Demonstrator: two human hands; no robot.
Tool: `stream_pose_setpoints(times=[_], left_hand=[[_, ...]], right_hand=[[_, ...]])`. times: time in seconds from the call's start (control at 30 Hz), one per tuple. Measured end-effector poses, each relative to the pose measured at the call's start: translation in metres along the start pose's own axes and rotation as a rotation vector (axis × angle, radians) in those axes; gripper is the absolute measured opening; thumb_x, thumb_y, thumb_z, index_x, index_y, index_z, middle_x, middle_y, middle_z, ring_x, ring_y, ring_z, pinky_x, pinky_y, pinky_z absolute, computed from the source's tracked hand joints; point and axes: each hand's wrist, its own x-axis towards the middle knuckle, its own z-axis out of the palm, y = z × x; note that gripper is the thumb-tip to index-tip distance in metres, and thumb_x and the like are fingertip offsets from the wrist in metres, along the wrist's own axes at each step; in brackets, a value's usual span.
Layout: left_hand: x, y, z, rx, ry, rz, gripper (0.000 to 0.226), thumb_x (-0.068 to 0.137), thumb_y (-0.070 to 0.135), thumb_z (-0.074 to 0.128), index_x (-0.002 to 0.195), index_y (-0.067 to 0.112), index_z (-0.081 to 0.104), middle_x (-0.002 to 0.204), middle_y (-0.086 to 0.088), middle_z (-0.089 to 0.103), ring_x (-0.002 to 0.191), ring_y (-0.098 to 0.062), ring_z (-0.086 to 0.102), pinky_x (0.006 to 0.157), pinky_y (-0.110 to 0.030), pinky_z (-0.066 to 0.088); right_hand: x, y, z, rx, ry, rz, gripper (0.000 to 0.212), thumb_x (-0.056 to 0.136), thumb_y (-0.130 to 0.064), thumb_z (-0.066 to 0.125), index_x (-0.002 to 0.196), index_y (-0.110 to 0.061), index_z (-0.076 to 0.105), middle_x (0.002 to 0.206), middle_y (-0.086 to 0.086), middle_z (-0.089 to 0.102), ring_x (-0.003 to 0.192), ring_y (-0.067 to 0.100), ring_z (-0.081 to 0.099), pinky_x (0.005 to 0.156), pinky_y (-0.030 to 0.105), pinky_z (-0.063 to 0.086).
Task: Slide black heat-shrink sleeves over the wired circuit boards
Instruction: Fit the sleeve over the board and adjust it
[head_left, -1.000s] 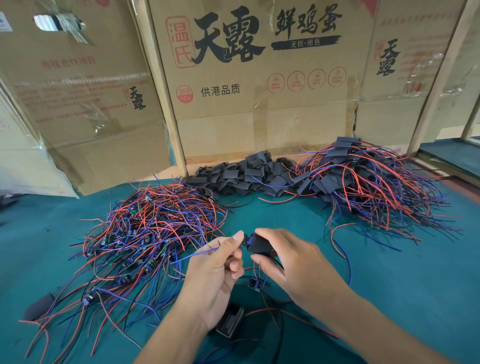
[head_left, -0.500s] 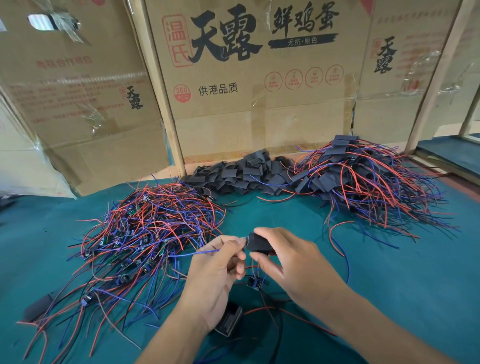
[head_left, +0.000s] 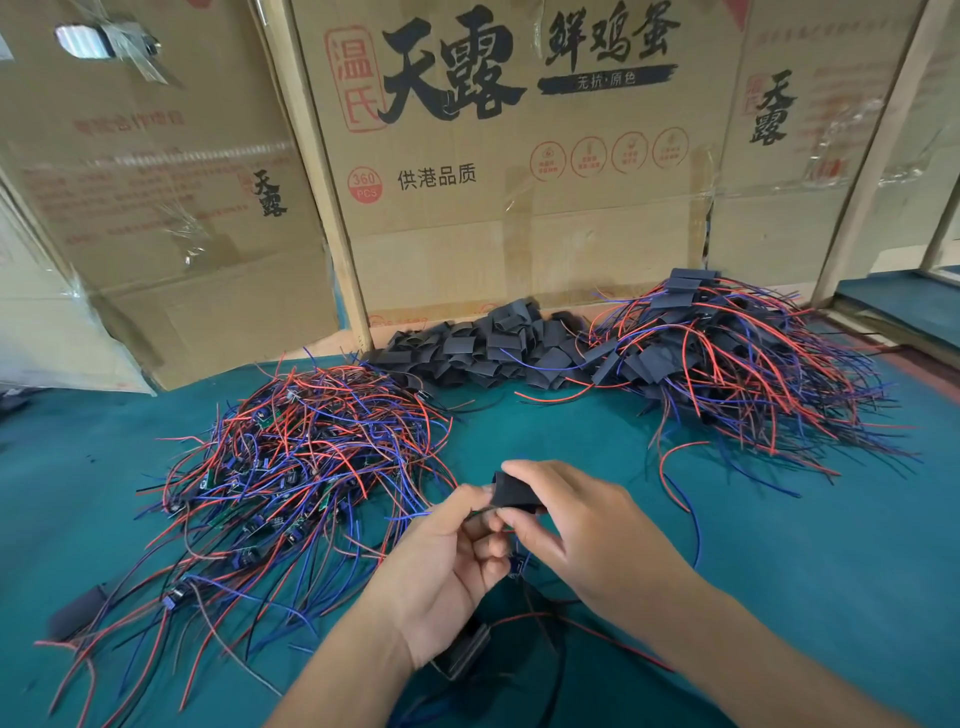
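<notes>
My right hand (head_left: 582, 525) pinches a black heat-shrink sleeve (head_left: 514, 491) between thumb and fingers above the green table. My left hand (head_left: 452, 556) pinches the wires of a circuit board at the sleeve's left end; the board itself is hidden by my fingers and the sleeve. A blue wire (head_left: 410, 517) runs left from my left fingers. A small board (head_left: 517, 566) dangles below my hands. Bare wired boards lie in a tangled pile (head_left: 301, 467) on the left. Loose black sleeves form a heap (head_left: 493, 348) at the back. Sleeved boards are piled at the right (head_left: 727, 364).
Cardboard boxes (head_left: 519, 208) wall off the back of the green table (head_left: 805, 561). Another black sleeve (head_left: 467, 654) lies under my left wrist, and one more (head_left: 78, 610) sits near the left edge. Wooden posts (head_left: 867, 156) stand at the right.
My hands have drawn closer together, and the sleeve has shifted slightly left toward my left fingers. The piles have not moved.
</notes>
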Motion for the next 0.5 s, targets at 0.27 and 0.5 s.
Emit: stream_pose_setpoints(times=[0.27, 0.5], left_hand=[[-0.0016, 0.0011, 0.0019, -0.036, -0.018, 0.009, 0.01, 0.088, 0.016, 0.062, 0.083, 0.008, 0.06, 0.067, -0.003, 0.056, 0.052, -0.011, 0.047, 0.048, -0.019, 0.046], [-0.0031, 0.001, 0.0016, -0.051, -0.02, 0.034, 0.013, 0.077, 0.021, 0.069, 0.071, 0.01, 0.065, 0.069, -0.005, 0.054, 0.052, -0.013, 0.046, 0.047, -0.021, 0.046]], right_hand=[[-0.0005, -0.0023, -0.004, 0.009, -0.003, -0.02, 0.026, 0.094, -0.031, 0.05, 0.108, -0.011, 0.058, 0.089, 0.0, 0.066, 0.072, 0.023, 0.062, 0.057, 0.034, 0.052], [0.0023, -0.0009, -0.0082, -0.14, -0.028, -0.057, 0.019, 0.087, -0.022, 0.056, 0.099, -0.011, 0.066, 0.085, -0.001, 0.068, 0.065, 0.021, 0.065, 0.046, 0.027, 0.049]])
